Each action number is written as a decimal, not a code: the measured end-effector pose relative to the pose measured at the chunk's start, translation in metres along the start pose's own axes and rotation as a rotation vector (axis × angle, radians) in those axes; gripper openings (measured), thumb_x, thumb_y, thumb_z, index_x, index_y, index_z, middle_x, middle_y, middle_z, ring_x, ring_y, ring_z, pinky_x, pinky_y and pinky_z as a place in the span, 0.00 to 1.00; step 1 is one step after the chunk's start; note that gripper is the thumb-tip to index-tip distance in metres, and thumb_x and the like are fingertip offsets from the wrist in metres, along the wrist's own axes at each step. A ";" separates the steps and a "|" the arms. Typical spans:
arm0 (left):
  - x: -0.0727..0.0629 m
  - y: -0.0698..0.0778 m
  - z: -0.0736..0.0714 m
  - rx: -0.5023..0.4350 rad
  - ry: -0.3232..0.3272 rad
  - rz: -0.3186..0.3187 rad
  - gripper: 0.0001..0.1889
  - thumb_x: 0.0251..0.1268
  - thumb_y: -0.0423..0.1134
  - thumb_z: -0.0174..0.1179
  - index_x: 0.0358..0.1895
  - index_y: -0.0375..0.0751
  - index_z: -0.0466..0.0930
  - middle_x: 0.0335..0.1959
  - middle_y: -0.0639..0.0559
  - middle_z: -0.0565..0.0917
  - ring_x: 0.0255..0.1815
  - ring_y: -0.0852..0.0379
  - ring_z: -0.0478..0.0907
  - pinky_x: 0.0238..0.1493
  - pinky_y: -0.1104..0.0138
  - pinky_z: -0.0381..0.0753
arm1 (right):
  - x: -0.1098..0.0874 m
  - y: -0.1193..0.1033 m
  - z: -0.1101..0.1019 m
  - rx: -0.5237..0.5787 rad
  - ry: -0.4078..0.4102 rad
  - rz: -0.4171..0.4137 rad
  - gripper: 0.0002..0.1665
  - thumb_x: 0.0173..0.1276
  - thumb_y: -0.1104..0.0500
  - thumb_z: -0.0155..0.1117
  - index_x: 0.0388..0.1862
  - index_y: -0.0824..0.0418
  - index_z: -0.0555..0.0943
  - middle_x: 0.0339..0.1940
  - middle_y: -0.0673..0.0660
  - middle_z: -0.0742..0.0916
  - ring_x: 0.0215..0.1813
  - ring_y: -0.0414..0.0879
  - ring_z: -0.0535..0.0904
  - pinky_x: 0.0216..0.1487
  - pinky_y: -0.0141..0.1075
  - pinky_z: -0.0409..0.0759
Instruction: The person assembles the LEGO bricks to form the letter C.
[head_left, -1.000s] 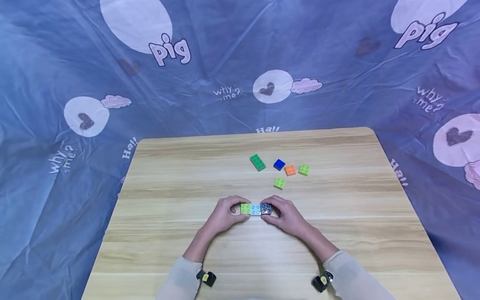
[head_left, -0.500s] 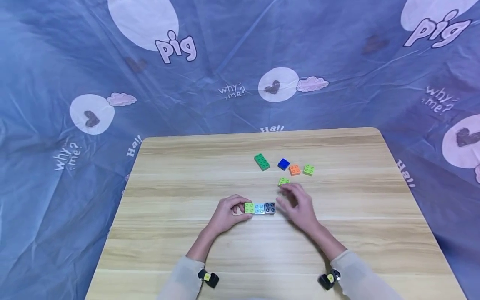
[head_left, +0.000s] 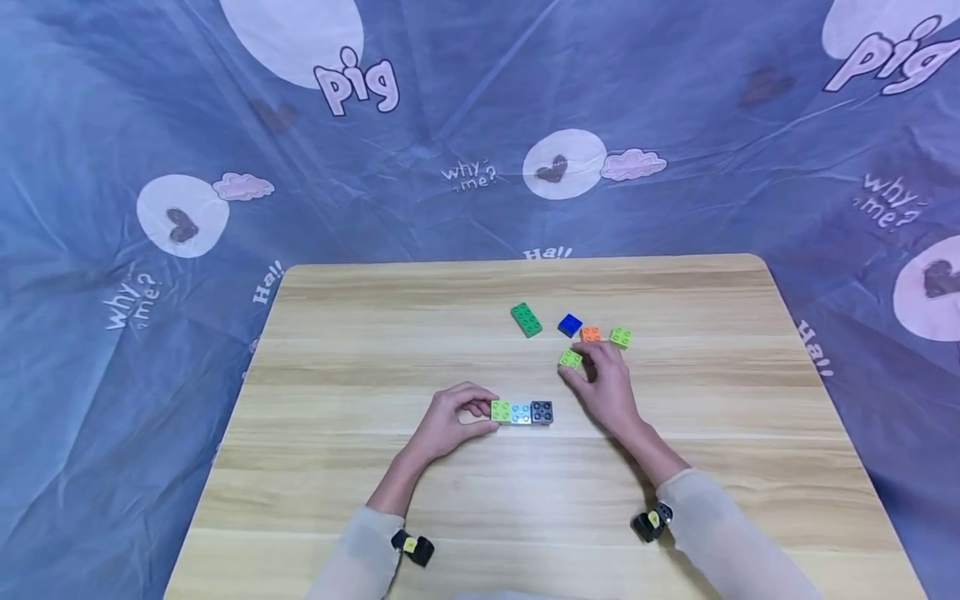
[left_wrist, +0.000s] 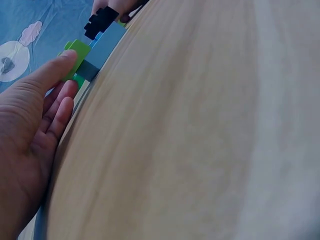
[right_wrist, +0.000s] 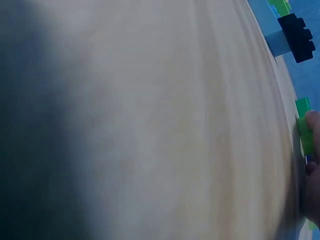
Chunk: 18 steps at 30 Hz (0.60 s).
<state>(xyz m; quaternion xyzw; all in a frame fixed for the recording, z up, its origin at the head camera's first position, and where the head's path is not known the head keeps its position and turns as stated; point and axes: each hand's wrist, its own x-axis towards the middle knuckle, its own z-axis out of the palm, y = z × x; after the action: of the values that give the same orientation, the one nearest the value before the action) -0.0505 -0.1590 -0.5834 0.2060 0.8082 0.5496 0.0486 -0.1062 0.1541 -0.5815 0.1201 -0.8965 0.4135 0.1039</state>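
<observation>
My left hand [head_left: 447, 422] pinches the lime green toy brick [head_left: 500, 411] at the left end of a small built piece. In the left wrist view that lime brick [left_wrist: 77, 57] and a black brick [left_wrist: 101, 21] sit on top of a light blue brick [left_wrist: 107, 47], one at each end. The black brick [head_left: 542, 412] forms the right end. Farther back, my right hand [head_left: 606, 392] has thumb and fingers around a loose lime green brick [head_left: 570, 358] on the table. In the right wrist view the thumb lies against this lime brick [right_wrist: 304, 135].
Behind the right hand lie a long green brick [head_left: 527, 320], a dark blue brick [head_left: 570, 325], an orange brick [head_left: 591, 334] and another lime brick [head_left: 621, 337]. The wooden table [head_left: 360, 333] meets a blue printed cloth [head_left: 420, 208] at its back edge.
My right hand has let go of the black brick, moved back and right, and taken hold of the loose lime brick. The left hand keeps its grip on the built piece.
</observation>
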 end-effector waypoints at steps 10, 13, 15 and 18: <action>0.000 -0.003 0.002 -0.021 0.055 0.029 0.20 0.60 0.36 0.80 0.56 0.47 0.88 0.46 0.56 0.88 0.39 0.57 0.87 0.40 0.68 0.90 | -0.001 -0.024 -0.005 0.062 -0.033 -0.038 0.25 0.63 0.59 0.82 0.58 0.62 0.86 0.51 0.59 0.86 0.53 0.53 0.77 0.54 0.46 0.74; 0.001 -0.003 0.001 -0.056 0.061 0.014 0.21 0.60 0.34 0.79 0.56 0.45 0.88 0.45 0.54 0.88 0.39 0.57 0.88 0.39 0.67 0.90 | -0.007 -0.043 -0.006 0.125 -0.041 -0.093 0.26 0.60 0.61 0.84 0.58 0.62 0.87 0.51 0.57 0.87 0.53 0.51 0.79 0.53 0.43 0.80; 0.001 -0.002 0.000 -0.080 0.058 0.009 0.21 0.60 0.33 0.79 0.57 0.43 0.88 0.45 0.53 0.88 0.40 0.56 0.89 0.40 0.67 0.91 | -0.011 -0.057 -0.004 0.160 -0.054 -0.136 0.27 0.58 0.63 0.84 0.57 0.62 0.87 0.51 0.55 0.88 0.52 0.49 0.81 0.53 0.43 0.83; 0.002 -0.002 0.001 -0.110 0.050 0.008 0.21 0.60 0.31 0.78 0.57 0.40 0.87 0.46 0.51 0.87 0.41 0.57 0.89 0.43 0.66 0.91 | -0.019 -0.075 0.003 0.176 -0.087 -0.211 0.27 0.56 0.63 0.86 0.55 0.62 0.87 0.51 0.52 0.89 0.52 0.48 0.83 0.54 0.43 0.86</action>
<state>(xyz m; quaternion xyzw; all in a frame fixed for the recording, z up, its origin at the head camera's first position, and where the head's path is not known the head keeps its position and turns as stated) -0.0526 -0.1583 -0.5856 0.1924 0.7768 0.5984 0.0378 -0.0654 0.1070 -0.5351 0.2401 -0.8429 0.4717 0.0969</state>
